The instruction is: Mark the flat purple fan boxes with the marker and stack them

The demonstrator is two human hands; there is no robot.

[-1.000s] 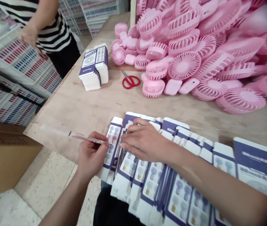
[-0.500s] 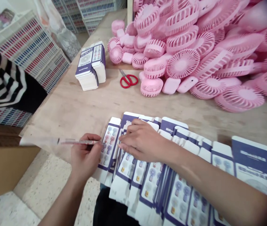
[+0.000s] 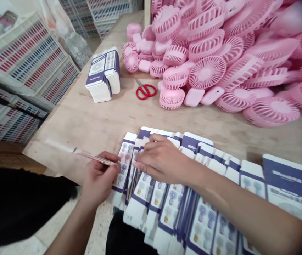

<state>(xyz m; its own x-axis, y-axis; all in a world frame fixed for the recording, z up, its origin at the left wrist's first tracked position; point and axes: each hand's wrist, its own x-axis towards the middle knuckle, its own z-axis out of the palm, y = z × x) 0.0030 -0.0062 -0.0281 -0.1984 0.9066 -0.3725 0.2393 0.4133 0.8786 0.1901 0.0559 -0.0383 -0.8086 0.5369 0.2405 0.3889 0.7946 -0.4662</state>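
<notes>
"2 hands over the worktop [image 3: 68, 120]. State of each?"

"Left hand [image 3: 100, 177]: grasping a thin pen-like stick [image 3: 95, 156] between thumb and fingers. Stick is pale with red marks; its far end, blurred, points out to the left over bare wood. Near end is hidden at the fingertips."

"Right hand [image 3: 164, 157]?"

"Laid palm down on the flat cartons [image 3: 143, 187], fingers slightly bent, thumb toward the left hand. Whether it presses or pinches a carton: cannot tell."

"Position of the cartons?"

"Overlapping row, from just beside the left hand, under the right hand and on beneath the right forearm. Purple and white, printed with small fan pictures. Left-hand fingertips are at the leftmost carton [image 3: 121, 173]; contact unclear."

"Beyond the hands?"

"Ahead of the left hand, 2 carton piles [image 3: 103, 74] side by side, touching. Ahead of the right hand, scissors [image 3: 145, 92], red handles toward the hands. Past them and to the right, a heap of pink fans [image 3: 206, 72]."

"Left margin?"

"White crates [image 3: 26, 56], stacked, off the worktop. Nearer, left of the left forearm, a person [image 3: 20, 205] in dark clothing, partly in view."
</notes>
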